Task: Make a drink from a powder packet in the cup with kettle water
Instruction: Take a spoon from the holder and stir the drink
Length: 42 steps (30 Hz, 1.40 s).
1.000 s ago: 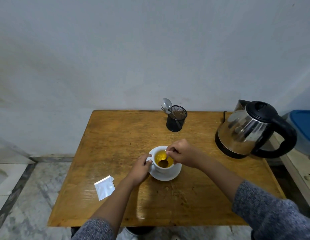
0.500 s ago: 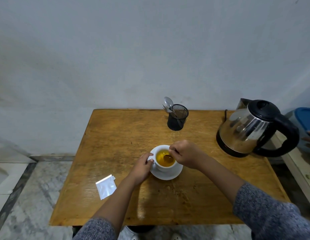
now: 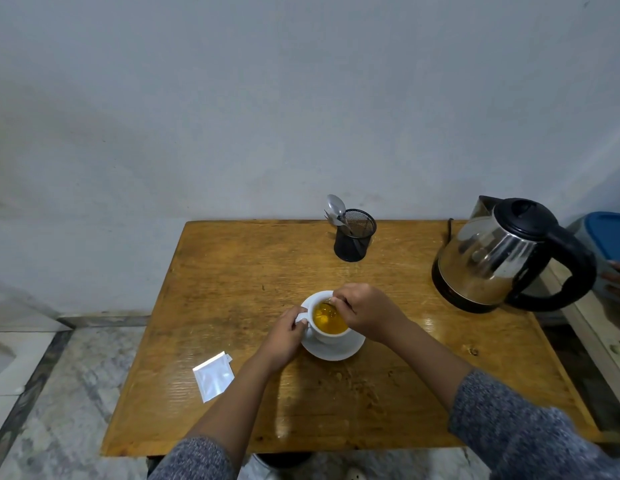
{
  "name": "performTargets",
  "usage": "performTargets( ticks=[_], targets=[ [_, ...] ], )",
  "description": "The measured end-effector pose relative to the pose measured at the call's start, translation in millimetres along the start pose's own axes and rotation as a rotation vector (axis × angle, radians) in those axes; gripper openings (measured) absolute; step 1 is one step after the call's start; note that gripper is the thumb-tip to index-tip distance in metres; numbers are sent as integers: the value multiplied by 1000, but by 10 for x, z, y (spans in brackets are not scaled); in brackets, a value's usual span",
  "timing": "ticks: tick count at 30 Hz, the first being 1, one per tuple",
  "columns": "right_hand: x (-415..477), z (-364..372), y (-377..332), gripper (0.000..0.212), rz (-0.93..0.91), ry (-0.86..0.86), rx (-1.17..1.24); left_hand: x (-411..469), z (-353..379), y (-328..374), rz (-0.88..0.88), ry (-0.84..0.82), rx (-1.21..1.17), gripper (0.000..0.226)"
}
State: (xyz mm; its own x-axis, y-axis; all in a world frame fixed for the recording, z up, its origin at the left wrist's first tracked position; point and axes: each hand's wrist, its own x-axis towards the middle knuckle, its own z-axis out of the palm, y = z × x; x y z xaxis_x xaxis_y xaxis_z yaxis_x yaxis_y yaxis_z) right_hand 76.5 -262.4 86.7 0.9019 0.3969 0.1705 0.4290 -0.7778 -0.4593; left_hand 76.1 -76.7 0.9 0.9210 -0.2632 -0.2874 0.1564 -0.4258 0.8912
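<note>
Now the spoon [image 3: 327,304] has been swept to the cup's [image 3: 331,336] far rim by the pinching right hand [image 3: 365,311]; the handle is gripped by the left hand [image 3: 284,336], so stirring seems nearly finished.

Tabletop [image 3: 232,271]: varnished wood, worn, scuffed near the front edge, glossy reflections. Cup [image 3: 331,338] and saucer [image 3: 336,351]: white glazed ceramic, smooth. Kettle [image 3: 492,258] at right edge: polished, mirror-like metal body; black plastic lid, handle and base, slight sheen. Holder [image 3: 353,237] near rear edge: black wire mesh, matt; shiny metal spoon [image 3: 335,205] inside. Packet [image 3: 214,375] near left edge: white, slightly glossy, creased. Sleeves [image 3: 509,427]: grey knitted cloth, flecked, matt.
</note>
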Motion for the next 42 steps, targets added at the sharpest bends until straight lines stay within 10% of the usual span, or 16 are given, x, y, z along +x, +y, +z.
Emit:
performTargets(
  ticks=[42],
  targets=[
    [-105, 40, 73, 42, 99, 113, -64, 16, -6, 8, -16, -17, -9, 20]
  ],
)
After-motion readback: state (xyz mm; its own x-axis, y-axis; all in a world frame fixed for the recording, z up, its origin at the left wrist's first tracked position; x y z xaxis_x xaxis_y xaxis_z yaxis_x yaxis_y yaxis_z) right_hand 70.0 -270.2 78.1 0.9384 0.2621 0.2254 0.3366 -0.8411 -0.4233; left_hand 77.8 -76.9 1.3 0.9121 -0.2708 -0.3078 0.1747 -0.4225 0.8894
